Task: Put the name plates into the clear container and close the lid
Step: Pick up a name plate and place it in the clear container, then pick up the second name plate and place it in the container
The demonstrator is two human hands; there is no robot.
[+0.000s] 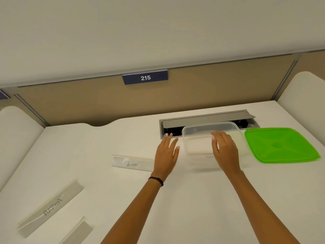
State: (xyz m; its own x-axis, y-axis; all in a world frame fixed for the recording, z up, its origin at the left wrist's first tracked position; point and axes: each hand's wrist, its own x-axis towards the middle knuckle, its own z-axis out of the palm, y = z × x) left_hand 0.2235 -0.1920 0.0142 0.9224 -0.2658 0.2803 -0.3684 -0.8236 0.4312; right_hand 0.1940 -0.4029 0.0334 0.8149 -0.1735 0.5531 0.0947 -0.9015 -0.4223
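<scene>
A big white desk (109, 191) fills the bottom of the view. At its back is a tan wall panel (88, 103) with a thin gray rail along its top. A dark blue sign (145, 77) hangs from that rail, and it says 215 in white. A bit of another blue sign (3, 94) peeks in at the far left edge. Set into the desk near the back is a gray cable box (207, 120). Its flap is up a little, and it looks dark inside. White curved dividers stand at the left (15, 138) and right (304, 95) sides of the desk. Above the panel is a plain pale wall (158, 29).
</scene>
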